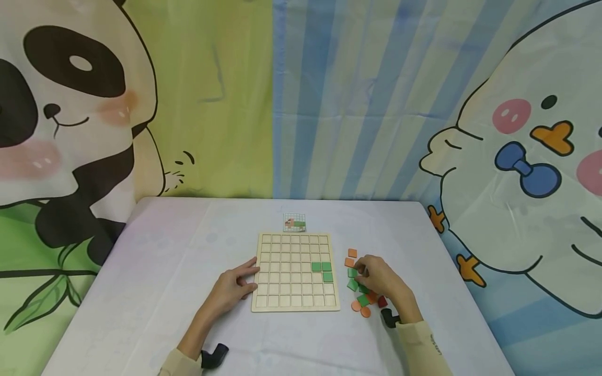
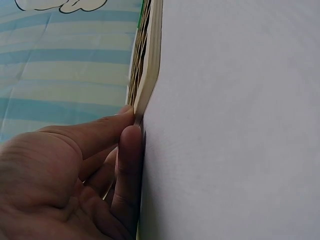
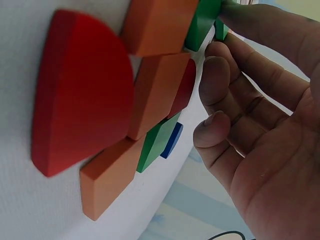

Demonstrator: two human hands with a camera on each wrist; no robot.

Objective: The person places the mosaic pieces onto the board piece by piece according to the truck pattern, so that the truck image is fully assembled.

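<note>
A wooden grid board (image 1: 287,303) lies on the table with two green squares (image 1: 316,267) side by side in its right part and a third (image 1: 327,277) just below. My left hand (image 1: 229,286) holds the board at its left edge; thumb and fingertip meet that edge (image 2: 150,75) in the left wrist view. Right of the board, my right hand (image 1: 380,275) is low over a group of loose tiles. Thumb and index finger pinch a green tile (image 3: 221,30), mostly hidden by them. Beside the hand lie orange tiles (image 3: 159,95) and a red rounded piece (image 3: 82,95).
A small picture card (image 1: 294,222) lies behind the board. Two orange squares (image 1: 352,253) are at the far end of the loose pieces, and orange round pieces (image 1: 365,312) at the near end. A blue piece (image 3: 172,141) shows in the right wrist view.
</note>
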